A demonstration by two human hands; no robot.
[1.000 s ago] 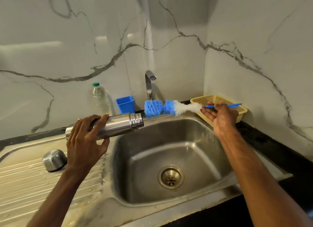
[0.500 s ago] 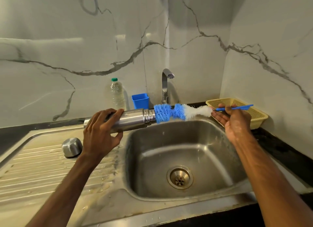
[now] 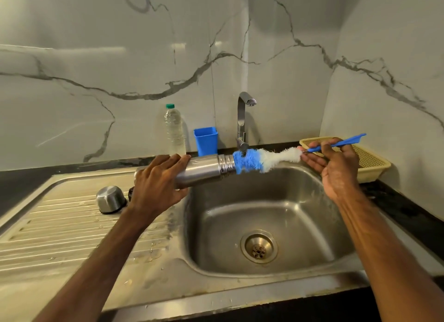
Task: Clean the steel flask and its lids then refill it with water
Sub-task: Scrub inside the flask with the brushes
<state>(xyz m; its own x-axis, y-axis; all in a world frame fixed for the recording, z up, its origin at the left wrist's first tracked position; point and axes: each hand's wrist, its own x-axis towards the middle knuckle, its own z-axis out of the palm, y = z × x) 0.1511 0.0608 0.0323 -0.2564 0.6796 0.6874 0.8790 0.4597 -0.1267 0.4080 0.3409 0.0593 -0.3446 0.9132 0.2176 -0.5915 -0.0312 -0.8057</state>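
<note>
My left hand (image 3: 156,182) grips the steel flask (image 3: 204,170), held on its side over the sink's left rim with its open threaded mouth pointing right. My right hand (image 3: 334,168) holds the blue handle of a bottle brush (image 3: 262,159). The brush's blue and white bristles press into the flask's mouth, with the tip just inside. A steel cup lid (image 3: 111,199) stands upside down on the draining board, and a small dark lid (image 3: 131,193) peeks out behind my left wrist.
The steel sink basin (image 3: 300,213) with its drain lies below the flask. Behind it stand a tap (image 3: 242,120), a blue plastic cup (image 3: 206,141) and a clear water bottle (image 3: 174,132). A yellow basket (image 3: 370,160) sits at the back right corner.
The brush has moved left from a gap in front of the flask's mouth to pushing into it. The view has shifted so everything sits further right.
</note>
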